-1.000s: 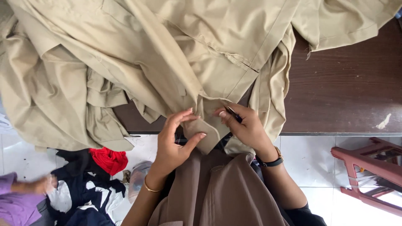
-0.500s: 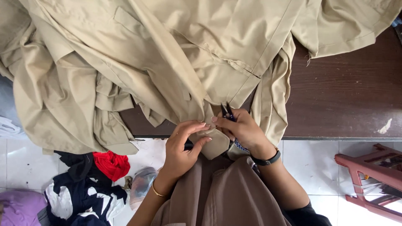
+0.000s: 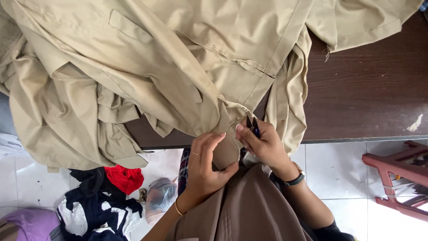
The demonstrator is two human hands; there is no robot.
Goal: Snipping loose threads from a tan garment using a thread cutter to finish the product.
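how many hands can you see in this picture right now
2. The left hand pinches a fold of the beige garment at the table edge; the right hand, beside it, holds a small dark snipping tool. No others show.

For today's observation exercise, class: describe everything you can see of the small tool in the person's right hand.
The thread snips are small and dark, with a blue-tinted handle part. Only the pointed tips show clearly, sticking up from the right hand, whose fingers wrap the rest. The tips point at a seam edge of the beige garment, which the left hand pinches beside them. Whether the blades are open cannot be told.
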